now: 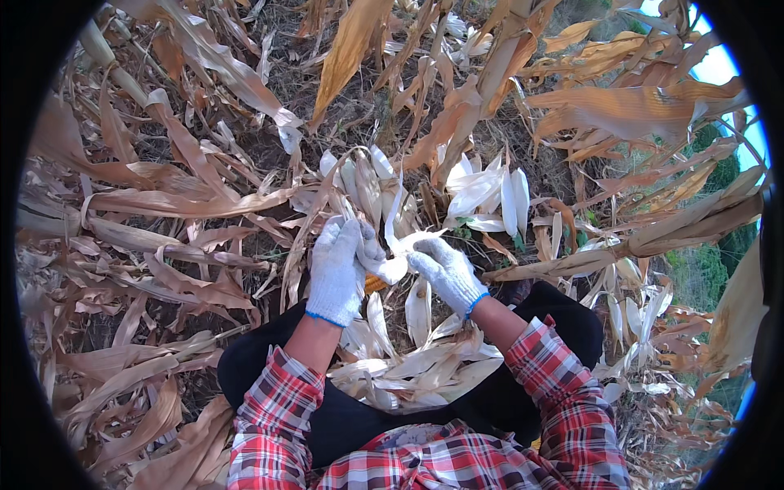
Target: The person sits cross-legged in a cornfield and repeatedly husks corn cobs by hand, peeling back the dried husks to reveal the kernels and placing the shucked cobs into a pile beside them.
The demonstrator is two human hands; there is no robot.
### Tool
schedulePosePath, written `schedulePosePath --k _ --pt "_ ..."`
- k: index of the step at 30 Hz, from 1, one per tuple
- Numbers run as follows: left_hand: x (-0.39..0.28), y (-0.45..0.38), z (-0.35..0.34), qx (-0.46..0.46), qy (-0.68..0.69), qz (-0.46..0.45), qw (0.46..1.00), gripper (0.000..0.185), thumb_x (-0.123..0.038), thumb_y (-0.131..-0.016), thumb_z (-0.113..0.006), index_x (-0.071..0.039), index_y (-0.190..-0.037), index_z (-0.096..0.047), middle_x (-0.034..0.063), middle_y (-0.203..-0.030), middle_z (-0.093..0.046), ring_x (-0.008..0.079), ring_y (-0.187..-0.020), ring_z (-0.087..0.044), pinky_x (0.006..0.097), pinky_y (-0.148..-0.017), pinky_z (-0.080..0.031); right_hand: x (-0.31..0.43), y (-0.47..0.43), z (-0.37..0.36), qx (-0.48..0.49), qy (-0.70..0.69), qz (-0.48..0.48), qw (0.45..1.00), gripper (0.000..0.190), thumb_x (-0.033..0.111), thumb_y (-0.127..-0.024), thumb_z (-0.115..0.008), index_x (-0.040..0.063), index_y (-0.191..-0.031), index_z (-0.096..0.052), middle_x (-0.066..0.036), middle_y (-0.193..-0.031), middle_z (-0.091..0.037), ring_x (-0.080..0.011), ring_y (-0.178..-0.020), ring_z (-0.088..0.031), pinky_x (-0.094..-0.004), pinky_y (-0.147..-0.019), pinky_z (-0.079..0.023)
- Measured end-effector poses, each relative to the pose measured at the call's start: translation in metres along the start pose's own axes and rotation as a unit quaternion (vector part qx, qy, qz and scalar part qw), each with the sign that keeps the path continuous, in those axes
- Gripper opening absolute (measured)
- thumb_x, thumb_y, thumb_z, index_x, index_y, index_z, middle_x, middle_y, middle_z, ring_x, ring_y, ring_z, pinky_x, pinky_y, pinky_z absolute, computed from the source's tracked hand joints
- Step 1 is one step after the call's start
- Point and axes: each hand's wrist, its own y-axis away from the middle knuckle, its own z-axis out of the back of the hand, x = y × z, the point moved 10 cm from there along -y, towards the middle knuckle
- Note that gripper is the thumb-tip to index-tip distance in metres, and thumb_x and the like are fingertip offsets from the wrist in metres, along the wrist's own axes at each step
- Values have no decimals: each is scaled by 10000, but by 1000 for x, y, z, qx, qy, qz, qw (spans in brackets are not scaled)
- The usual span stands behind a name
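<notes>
My left hand (339, 269), in a white knit glove with a blue cuff, grips the pale husk of a corn ear; its fingers are closed around the base. Yellow kernels of the corn ear (374, 283) show just below and right of that hand. My right hand (446, 272), gloved alike, pinches a peeled-back strip of white husk (398, 246) between thumb and fingers. The rest of the ear is hidden by the husk and the left glove. Loose pale husks (416, 373) lie heaped between my knees.
Dry corn stalks (637, 242) with brown leaves crowd both sides, one slanting in close to my right knee. Another stalk (490, 73) rises ahead. More white husks (484, 190) lie on the ground beyond my hands.
</notes>
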Motion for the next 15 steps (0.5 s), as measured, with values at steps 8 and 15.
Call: schedulePosePath --k 8,15 --pt "12 3 -4 41 99 39 993 169 -185 -1056 -483 -24 -1045 -536 93 -907 -603 206 -766 -635 374 -742 -561 68 33 -26 -17 272 318 908 604 344 -734 -820 124 -1255 -610 -133 -1246 -606 -374 -1105 -596 -439 -875 -532" --pt "5 3 2 1 28 -3 1000 163 -170 -1044 -509 -33 -1120 -556 94 -972 -632 209 -823 -652 366 -806 -559 31 7 -19 -1 170 160 972 273 224 -839 -710 58 -1053 -679 -152 -1030 -668 -344 -922 -662 -407 -808 -525"
